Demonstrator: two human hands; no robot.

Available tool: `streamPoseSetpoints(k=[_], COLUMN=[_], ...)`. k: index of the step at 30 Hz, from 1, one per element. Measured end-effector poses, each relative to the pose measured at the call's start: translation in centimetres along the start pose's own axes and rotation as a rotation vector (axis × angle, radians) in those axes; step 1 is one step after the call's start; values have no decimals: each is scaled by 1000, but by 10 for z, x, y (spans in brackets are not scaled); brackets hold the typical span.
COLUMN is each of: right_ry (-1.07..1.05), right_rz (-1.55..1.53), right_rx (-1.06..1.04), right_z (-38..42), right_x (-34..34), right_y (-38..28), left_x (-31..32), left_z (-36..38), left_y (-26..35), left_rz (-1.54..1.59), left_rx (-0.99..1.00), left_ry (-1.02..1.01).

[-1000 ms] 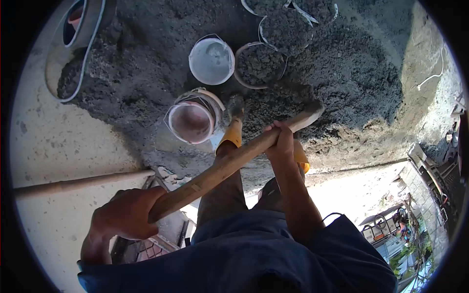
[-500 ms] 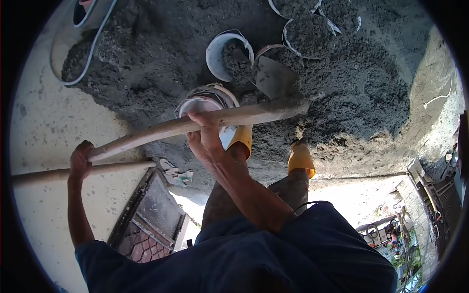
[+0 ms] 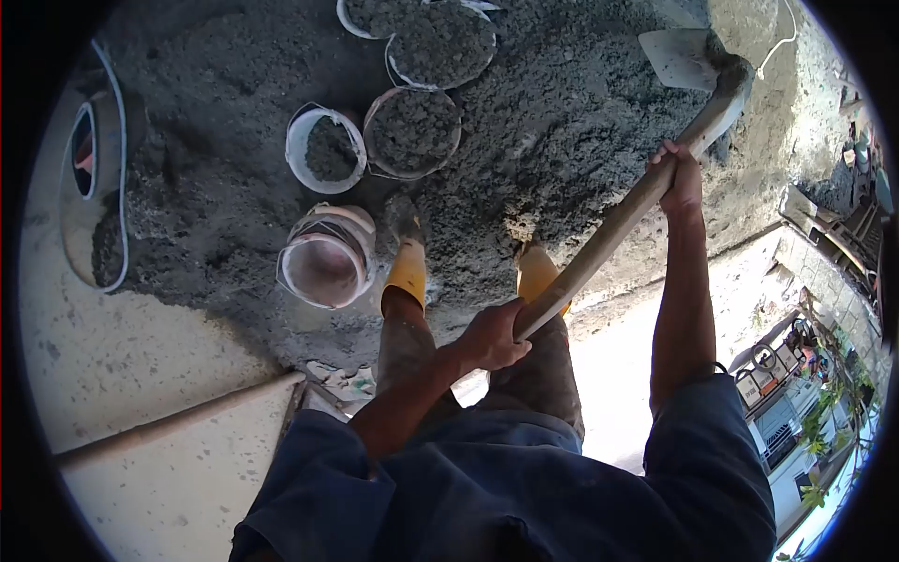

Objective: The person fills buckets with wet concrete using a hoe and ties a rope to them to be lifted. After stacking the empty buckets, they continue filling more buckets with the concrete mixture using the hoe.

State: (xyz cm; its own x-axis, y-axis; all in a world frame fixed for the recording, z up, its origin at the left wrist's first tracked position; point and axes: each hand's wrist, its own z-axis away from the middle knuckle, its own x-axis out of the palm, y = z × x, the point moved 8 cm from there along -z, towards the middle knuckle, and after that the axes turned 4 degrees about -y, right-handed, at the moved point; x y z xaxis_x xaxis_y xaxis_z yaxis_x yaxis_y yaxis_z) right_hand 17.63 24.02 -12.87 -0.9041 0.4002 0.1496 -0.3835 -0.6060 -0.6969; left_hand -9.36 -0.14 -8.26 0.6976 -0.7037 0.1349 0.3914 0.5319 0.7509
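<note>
In the head view, my left hand (image 3: 494, 337) is wrapped around the end of the hoe (image 3: 611, 234) handle, and my right hand (image 3: 682, 178) holds it nearer the blade (image 3: 674, 58), which is close to the right edge of the grey mix (image 3: 571, 140). Between blade and filled buckets (image 3: 414, 133) lies open room; stacked buckets (image 3: 321, 270) stand near my left boot (image 3: 406, 272).

Bare left hand (image 3: 489, 337) sits close in front of the navy-shirted torso (image 3: 534, 492), fingers (image 3: 510, 350) curled tight, forearm (image 3: 412, 389) slanting inward; bare right hand (image 3: 682, 178) clenches farther forward and rightward, right arm (image 3: 685, 300) extended nearly straight.
</note>
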Motion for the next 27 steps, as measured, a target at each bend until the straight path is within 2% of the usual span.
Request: streamPoseSetpoints(k=[1,3,4,5,6,8,10,12,14,15,16,17,19,21,23,24,26,27], right_ry=[107,197,219,225,228,190,146,152,124,153,180,181,41,46,62,54,87,85], right_rz=[46,351,494,561,623,539,548,566,619,588,555,536,428,349,152,163,-25,-7], right_rx=[-88,-150,-164,-84,-19,98,256,300,382,404,433,436,671,645,626,628,653,664], right_z=[-33,-68,-85,-98,-109,-85,-43,-9,29,36,38,41,55,48,46,52,66,81], right_x=[-15,-14,-16,-24,-31,-39,-33,-35,-26,-33,-39,-39,-30,-29,-24,-19,-7,1], right_y=[-16,-25,-17,16,51,124,155,180,193,229,262,264,284,282,278,268,260,253], left_x=[-1,-14,-14,0,12,54,70,95,98,93,91,91,69,54,33,22,-2,-15], left_z=[-35,-93,-110,-108,-101,-64,-20,17,48,54,65,79,71,63,51,55,73,90], left_y=[21,47,42,31,20,-15,-21,-24,-1,6,4,5,36,46,59,65,93,97], left_rz=[39,59,136,186,228,321,342,449,529,506,443,381,259,150,25,34,100,64], left_rx=[-26,48,-78,-128,-166,-316,-417,-513,-640,-625,-708,-806,-779,-730,-369,-369,-402,-477], left_ry=[40,163,118,124,136,99,112,55,34,38,-3,-48,-87,-129,-49,-39,-144,-214])
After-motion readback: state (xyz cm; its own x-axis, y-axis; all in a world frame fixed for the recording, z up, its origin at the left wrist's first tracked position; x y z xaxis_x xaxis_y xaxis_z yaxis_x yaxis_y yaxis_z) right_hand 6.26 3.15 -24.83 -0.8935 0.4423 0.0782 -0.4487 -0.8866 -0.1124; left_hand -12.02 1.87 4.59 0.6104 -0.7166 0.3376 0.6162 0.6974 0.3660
